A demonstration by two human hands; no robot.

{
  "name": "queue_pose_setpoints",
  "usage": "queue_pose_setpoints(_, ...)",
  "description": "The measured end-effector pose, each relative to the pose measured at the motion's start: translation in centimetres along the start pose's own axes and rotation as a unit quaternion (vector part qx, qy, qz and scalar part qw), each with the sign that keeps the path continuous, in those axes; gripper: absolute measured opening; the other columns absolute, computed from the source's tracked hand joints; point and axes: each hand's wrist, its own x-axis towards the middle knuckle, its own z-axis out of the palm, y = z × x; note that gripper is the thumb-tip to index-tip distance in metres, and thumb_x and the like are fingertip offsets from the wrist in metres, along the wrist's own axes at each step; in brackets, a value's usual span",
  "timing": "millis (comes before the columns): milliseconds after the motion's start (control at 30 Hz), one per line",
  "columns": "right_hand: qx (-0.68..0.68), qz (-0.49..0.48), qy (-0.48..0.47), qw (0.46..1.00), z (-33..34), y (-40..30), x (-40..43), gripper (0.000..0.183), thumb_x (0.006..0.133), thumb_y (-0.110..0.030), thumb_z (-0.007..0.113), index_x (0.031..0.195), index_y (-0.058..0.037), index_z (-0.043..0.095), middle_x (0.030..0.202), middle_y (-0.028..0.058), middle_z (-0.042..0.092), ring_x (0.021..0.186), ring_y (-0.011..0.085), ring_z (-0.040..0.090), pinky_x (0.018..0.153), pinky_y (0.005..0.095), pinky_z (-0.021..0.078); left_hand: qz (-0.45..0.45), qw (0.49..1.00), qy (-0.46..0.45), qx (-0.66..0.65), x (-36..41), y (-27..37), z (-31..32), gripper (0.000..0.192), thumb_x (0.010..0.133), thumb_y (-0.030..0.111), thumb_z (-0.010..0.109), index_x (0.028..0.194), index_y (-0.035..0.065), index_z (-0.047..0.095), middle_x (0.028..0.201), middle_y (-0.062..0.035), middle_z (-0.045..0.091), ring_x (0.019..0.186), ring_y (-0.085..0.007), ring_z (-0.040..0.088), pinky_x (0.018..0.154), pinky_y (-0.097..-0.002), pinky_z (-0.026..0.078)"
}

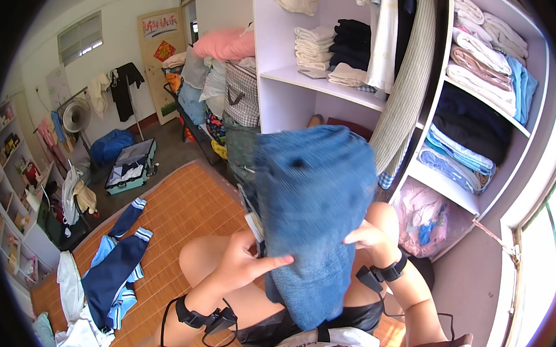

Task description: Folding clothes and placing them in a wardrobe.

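A folded piece of blue denim clothing (316, 208) is held up in front of me, above my lap, its upper part blurred. My left hand (259, 262) grips its left edge, the thumb lying across the front. On the opposite side my right hand (366, 237) pinches the denim near the middle of its edge. A pale tag (254, 226) shows beside the fabric, just above my left hand. Each forearm wears a black strap with a small device and a cable.
Navy and light blue garments (112, 278) and white clothes (71, 290) lie on the orange mat (187, 192) at left. A wardrobe shelf (325, 85) with folded clothes stands ahead, more shelves (489, 107) at right. An open suitcase (131, 166) rests on the floor. A window is at far right.
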Motion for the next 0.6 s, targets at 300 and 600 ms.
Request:
queue_pose_setpoints(300,0.241,0.147,0.116,0.952,3.8,-0.3,6.3,0.056,0.080,-0.024,0.066,0.125,0.0010,0.043,0.119,0.0161,0.053,0.112,0.0254,0.050,0.095,0.0384,0.0417,-0.123,0.968,0.150,-0.157,3.6,-4.1,-4.4,0.049,0.089,0.029,0.056,0.123,-0.0045,0.045,0.116,-0.0106,0.055,0.102,-0.0159,0.053,0.087,-0.0264,0.042)
queue_pose_setpoints(600,0.285,0.255,0.127,0.915,1.6,-0.1,8.2,0.051,0.082,-0.028,0.063,0.120,0.0023,0.048,0.119,0.0158,0.054,0.108,0.0272,0.054,0.096,0.0398,0.0407,-0.268,0.905,0.244,-0.225,5.7,-4.9,-3.6,0.046,0.094,0.030,0.048,0.129,0.0009,0.040,0.122,-0.0092,0.050,0.108,-0.0167,0.051,0.091,-0.0283,0.042)
